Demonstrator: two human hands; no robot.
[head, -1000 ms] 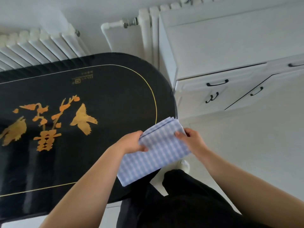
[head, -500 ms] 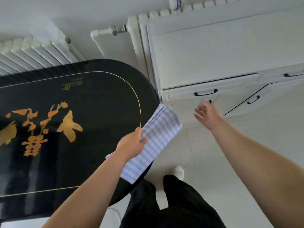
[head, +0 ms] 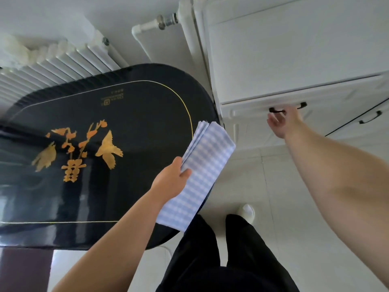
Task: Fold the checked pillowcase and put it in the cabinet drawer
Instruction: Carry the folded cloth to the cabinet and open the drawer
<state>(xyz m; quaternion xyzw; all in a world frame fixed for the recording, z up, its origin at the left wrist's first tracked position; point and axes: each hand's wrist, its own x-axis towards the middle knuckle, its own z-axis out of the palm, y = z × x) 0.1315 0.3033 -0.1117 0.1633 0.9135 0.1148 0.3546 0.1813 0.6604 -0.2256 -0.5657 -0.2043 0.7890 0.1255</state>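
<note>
Fingers (head: pixel 273 120) of the right hand (head: pixel 283 123) curl at the closed white cabinet drawer's (head: pixel 315 114) dark metal handle (head: pixel 303 105), grip unclear; left hand (head: pixel 170 183) pinches the folded blue-checked cloth pillowcase (head: pixel 202 171) left of it.

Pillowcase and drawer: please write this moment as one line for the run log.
stage: opening drawer | pillowcase: folded, held by left hand | right hand: at drawer handle | drawer: shut

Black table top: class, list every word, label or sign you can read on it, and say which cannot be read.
Small gold print with a square mark near the far edge of the table: too small and blurred to read.
Large gold character under the bird design: decorative, reading uncertain.
Nothing else carries text.
</note>
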